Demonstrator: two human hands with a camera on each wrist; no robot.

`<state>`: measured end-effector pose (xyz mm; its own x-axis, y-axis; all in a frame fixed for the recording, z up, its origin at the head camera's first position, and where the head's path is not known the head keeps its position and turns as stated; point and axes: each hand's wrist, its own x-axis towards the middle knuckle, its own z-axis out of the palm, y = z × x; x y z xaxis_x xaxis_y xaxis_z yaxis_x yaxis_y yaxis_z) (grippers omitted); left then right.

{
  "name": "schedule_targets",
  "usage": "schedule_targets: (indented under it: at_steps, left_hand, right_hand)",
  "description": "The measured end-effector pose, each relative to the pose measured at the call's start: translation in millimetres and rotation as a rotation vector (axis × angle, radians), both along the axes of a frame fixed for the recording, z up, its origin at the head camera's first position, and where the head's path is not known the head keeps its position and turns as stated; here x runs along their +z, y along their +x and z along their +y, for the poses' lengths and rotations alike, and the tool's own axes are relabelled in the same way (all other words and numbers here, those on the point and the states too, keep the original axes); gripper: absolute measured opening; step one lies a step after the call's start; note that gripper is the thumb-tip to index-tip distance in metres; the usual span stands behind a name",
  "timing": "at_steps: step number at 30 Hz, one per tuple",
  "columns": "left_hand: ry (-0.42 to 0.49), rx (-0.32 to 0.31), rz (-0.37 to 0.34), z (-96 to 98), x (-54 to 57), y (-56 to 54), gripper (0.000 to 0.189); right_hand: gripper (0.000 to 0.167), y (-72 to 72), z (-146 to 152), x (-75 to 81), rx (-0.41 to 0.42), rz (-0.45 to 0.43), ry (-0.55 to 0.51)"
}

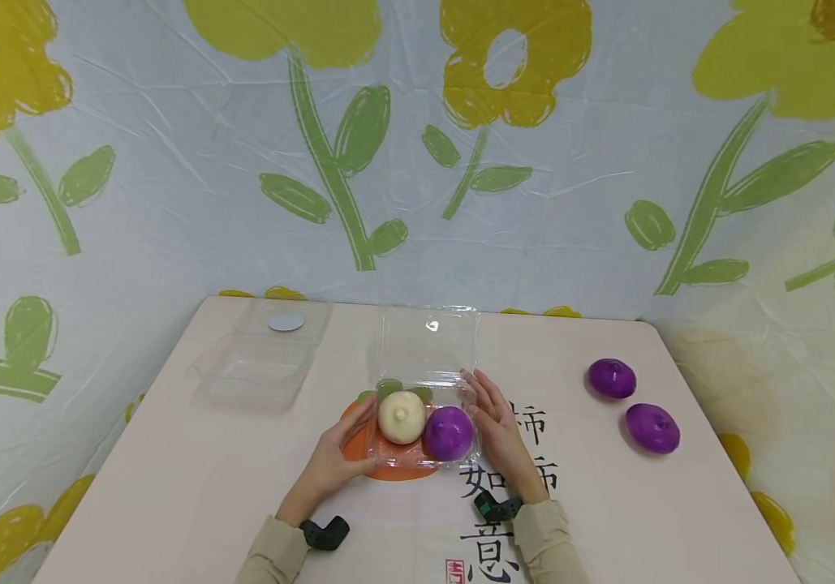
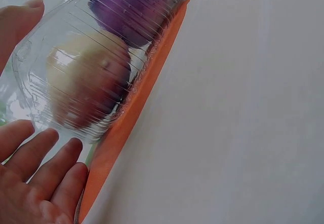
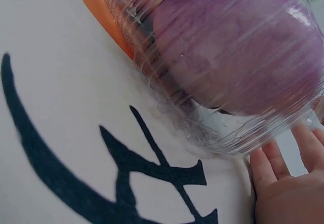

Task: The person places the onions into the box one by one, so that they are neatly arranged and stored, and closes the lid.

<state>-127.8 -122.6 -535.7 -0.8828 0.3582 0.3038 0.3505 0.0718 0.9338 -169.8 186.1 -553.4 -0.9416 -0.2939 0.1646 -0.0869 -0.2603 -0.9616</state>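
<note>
A clear plastic clamshell box (image 1: 428, 345), its lid raised at the back, sits over a flat orange shape (image 1: 402, 474) at the table's middle. Inside its base lie a white onion (image 1: 401, 417) and, to the right, a purple onion (image 1: 449, 434). At the box's left side is my left hand (image 1: 337, 454), thumb by the front corner and fingers spread along the wall. My right hand (image 1: 499, 434) touches the right side, fingers reaching back near the hinge. Ribbed box walls blur the purple onion (image 3: 238, 46) in the right wrist view.
Two more purple onions (image 1: 612, 379) (image 1: 652, 428) lie on the table at the right. Another clear plastic box (image 1: 260, 357) stands open at the back left, a pale round disc (image 1: 286, 322) on its lid. A flower-printed cloth (image 1: 417, 203) hangs behind the table.
</note>
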Motion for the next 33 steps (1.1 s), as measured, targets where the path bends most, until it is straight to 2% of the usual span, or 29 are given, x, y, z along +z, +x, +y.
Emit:
schedule_targets:
  at_steps: [14,22,26,29,33]
  left_hand:
    - [0.015,-0.012,-0.002,0.6,-2.2,-0.5,0.087]
    - [-0.004,0.006,-0.054,0.8,3.5,1.4,0.089]
    - [-0.014,0.007,-0.056,0.7,4.9,1.8,0.089]
    - [-0.017,0.013,-0.056,1.1,-1.0,0.2,0.089]
    - [-0.006,0.028,-0.036,0.2,-20.2,-4.3,0.088]
  right_hand:
    - [0.065,-1.5,0,-0.7,0.006,0.037,0.000]
    - [0.061,-2.4,0,-1.0,0.010,0.069,-0.017]
    - [0.058,-2.2,0,-1.7,0.017,0.080,-0.045]
    - [0.053,-1.5,0,-1.9,0.014,0.063,-0.062]
    - [0.044,-0.3,0,-1.4,0.012,0.044,-0.086]
